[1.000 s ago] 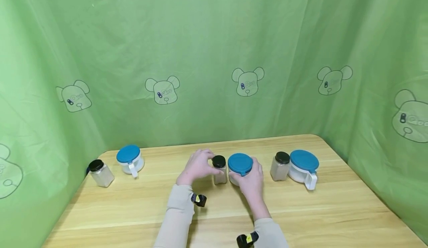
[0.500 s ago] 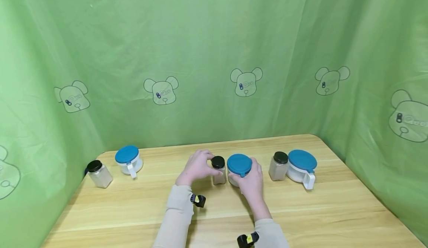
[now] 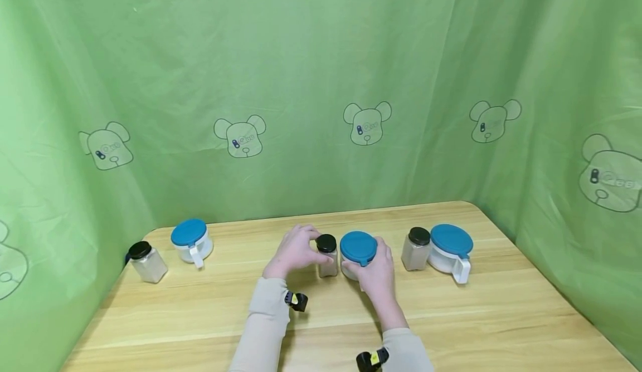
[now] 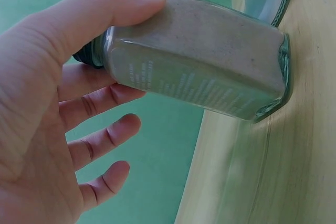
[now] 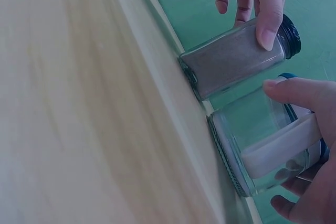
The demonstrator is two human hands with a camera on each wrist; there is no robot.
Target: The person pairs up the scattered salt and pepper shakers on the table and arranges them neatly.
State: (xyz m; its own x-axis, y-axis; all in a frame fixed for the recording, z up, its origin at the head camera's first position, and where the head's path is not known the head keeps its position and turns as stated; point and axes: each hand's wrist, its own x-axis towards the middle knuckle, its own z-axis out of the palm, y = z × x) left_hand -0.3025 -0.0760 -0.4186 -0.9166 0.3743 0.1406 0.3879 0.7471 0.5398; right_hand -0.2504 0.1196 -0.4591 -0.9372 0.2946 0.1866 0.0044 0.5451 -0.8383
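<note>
In the middle of the table, my left hand (image 3: 296, 249) holds a square glass spice jar (image 3: 328, 266) with a black cap. Its thumb and index finger pinch the jar near the top (image 4: 184, 51), while the other fingers spread free. Greyish powder fills it, and its base stands at the tabletop. Just to the right, my right hand (image 3: 378, 269) grips a round clear seasoning pot (image 3: 358, 246) with a blue lid. The thumb lies on the near side of the glass, beside the white handle (image 5: 281, 148). Both containers are upright, side by side with a narrow gap.
On the right, another black-capped jar (image 3: 415, 254) stands against a blue-lidded pot (image 3: 451, 241) with a white handle. A similar jar (image 3: 149, 266) and pot (image 3: 193, 241) stand at the left. Behind the wooden table (image 3: 200, 316) hangs a green curtain (image 3: 301, 54).
The head view has shifted slightly, so the outer jars and pots appear a little further left. Both hands keep the same hold on the spice jar and the seasoning pot.
</note>
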